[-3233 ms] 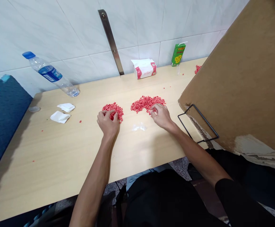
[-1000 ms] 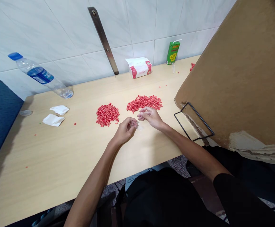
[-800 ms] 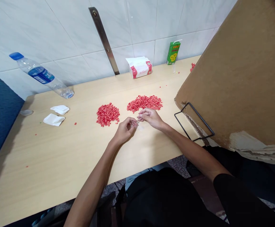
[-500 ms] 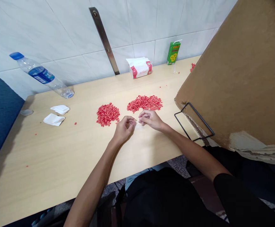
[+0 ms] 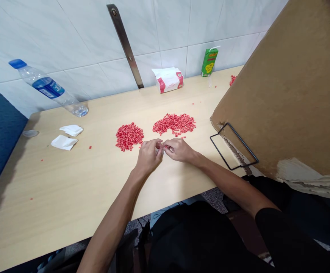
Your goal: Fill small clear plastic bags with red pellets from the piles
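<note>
My left hand (image 5: 149, 154) and my right hand (image 5: 179, 150) meet at the fingertips on the pale wooden table (image 5: 68, 189). Their fingers pinch a tiny pale, clear scrap of plastic (image 5: 160, 148), mostly hidden. Just left of my left hand lies a mound of red plastic pellets (image 5: 129, 136). A wider, curved patch of the same pellets (image 5: 174, 124) lies beyond my right hand, with a few stray pellets close to its fingers.
A lying water bottle (image 5: 49, 88), two tissues (image 5: 64, 142), a tissue pack (image 5: 167, 80) and a green drink carton (image 5: 209, 62) share the table. A large cardboard sheet (image 5: 281, 94) with a black wire frame (image 5: 233, 146) blocks the right side.
My hands have closed in until their fingertips touch. The clear scrap seen on the table earlier no longer lies visible there. Both pellet piles look unchanged.
</note>
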Demonstrator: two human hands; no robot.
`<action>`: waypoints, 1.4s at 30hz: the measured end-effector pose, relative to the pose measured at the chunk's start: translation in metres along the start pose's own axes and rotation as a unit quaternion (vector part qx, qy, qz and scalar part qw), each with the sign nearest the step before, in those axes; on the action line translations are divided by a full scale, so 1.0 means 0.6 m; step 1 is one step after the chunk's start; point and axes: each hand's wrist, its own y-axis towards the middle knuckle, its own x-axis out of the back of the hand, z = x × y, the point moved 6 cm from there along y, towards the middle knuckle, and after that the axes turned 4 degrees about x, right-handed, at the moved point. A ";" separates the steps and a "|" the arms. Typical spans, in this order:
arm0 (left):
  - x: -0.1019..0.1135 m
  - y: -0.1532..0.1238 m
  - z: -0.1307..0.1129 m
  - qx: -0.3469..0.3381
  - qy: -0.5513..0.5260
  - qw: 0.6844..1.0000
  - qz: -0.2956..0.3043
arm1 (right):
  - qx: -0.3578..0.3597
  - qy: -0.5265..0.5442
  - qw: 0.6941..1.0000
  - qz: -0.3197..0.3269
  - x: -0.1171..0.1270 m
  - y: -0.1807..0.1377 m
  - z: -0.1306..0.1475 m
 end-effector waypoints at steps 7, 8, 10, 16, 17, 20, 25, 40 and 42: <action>-0.001 -0.003 0.001 -0.001 0.007 1.000 -0.012 | 0.022 -0.003 1.000 -0.013 -0.014 0.000 -0.001; -0.001 -0.003 0.002 0.002 0.003 1.000 -0.011 | 0.020 -0.001 1.000 -0.015 -0.015 0.001 -0.002; -0.001 -0.002 0.004 0.010 -0.009 1.000 -0.012 | 0.022 0.008 0.999 -0.028 -0.014 0.002 -0.001; 0.001 -0.003 0.019 0.066 -0.140 0.987 -0.034 | 0.006 0.093 0.991 -0.094 -0.001 0.000 -0.007; 0.000 -0.003 0.023 0.078 -0.170 0.982 -0.035 | -0.008 0.112 0.989 -0.097 -0.001 -0.001 -0.011; -0.005 -0.003 0.032 0.101 -0.253 0.961 -0.040 | -0.041 0.161 0.982 -0.094 -0.001 -0.003 -0.017; -0.010 0.000 0.039 0.144 -0.386 0.910 -0.051 | -0.059 0.194 0.975 -0.095 0.002 -0.003 -0.016; -0.011 -0.003 0.026 0.155 -0.486 0.855 -0.093 | -0.111 0.333 0.934 -0.063 -0.017 -0.006 -0.026; -0.012 -0.003 0.026 0.152 -0.484 0.856 -0.100 | -0.108 0.340 0.932 -0.063 -0.017 -0.006 -0.025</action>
